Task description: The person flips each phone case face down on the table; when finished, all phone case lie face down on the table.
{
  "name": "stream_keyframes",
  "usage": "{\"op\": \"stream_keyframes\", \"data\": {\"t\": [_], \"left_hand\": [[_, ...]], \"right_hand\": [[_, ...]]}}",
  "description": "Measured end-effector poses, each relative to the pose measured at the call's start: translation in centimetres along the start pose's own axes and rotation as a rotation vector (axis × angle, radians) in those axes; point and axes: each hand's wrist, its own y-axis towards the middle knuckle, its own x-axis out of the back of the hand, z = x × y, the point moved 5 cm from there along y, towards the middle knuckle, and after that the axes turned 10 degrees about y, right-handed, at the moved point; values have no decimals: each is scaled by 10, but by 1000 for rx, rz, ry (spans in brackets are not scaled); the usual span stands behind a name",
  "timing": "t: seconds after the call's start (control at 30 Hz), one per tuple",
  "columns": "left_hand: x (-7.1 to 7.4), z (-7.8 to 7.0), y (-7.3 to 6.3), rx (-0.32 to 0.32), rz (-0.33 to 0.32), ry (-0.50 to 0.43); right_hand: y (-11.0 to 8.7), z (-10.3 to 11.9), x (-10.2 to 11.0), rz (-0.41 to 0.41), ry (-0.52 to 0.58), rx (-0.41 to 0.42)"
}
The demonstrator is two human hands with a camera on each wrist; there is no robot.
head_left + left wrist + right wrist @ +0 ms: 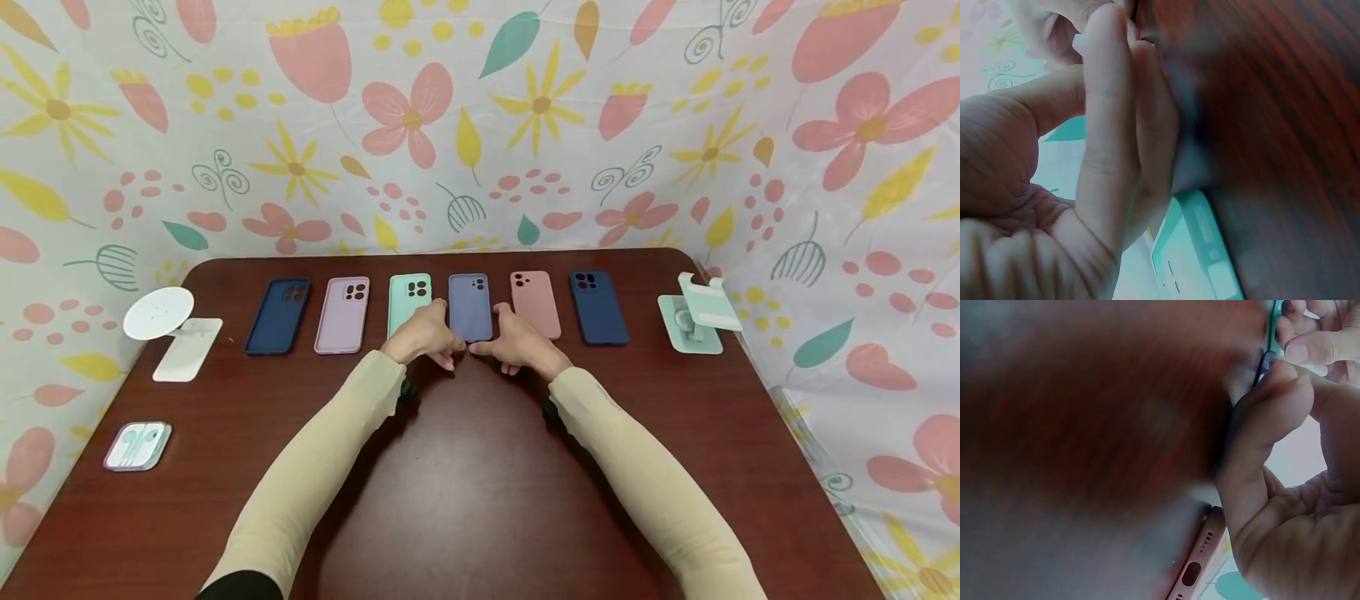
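A periwinkle phone case (469,308) lies flat in the middle of a row on the brown table. My left hand (426,332) is at its lower left corner, thumb along the left side and a finger at the bottom edge. My right hand (522,340) holds the lower right corner the same way. In the left wrist view the left fingers (1107,125) hide most of the case. A small dark corner of it (1265,367) shows by the right fingertips in the right wrist view. Beside the left hand lies a mint phone case (409,297); a pink phone case (536,302) lies by the right.
Navy (277,317) and lilac (342,315) phone cases lie left in the row, a blue case (597,308) right. A white stand (187,350) and boxed earphones (138,446) sit far left. A mint folding stand (693,317) is at right. Patterned cloth (480,125) hangs behind.
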Motion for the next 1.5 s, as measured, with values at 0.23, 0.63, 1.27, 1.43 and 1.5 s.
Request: {"op": "stream_keyframes", "data": {"t": [0.23, 0.63, 1.27, 1.43, 1.5], "left_hand": [[-2, -4, 2, -30, -7, -14], [-7, -5, 5, -32, -24, -37], [-14, -6, 7, -34, -107, -31], [-13, -6, 11, -20, -148, 19], [-13, -6, 12, -8, -159, 36]], "right_hand": [[10, -1, 0, 6, 2, -55], [-1, 8, -1, -28, 12, -35], [-9, 9, -2, -45, 57, 22], [-13, 13, -2, -80, 93, 61], [-14, 15, -1, -97, 109, 73]]}}
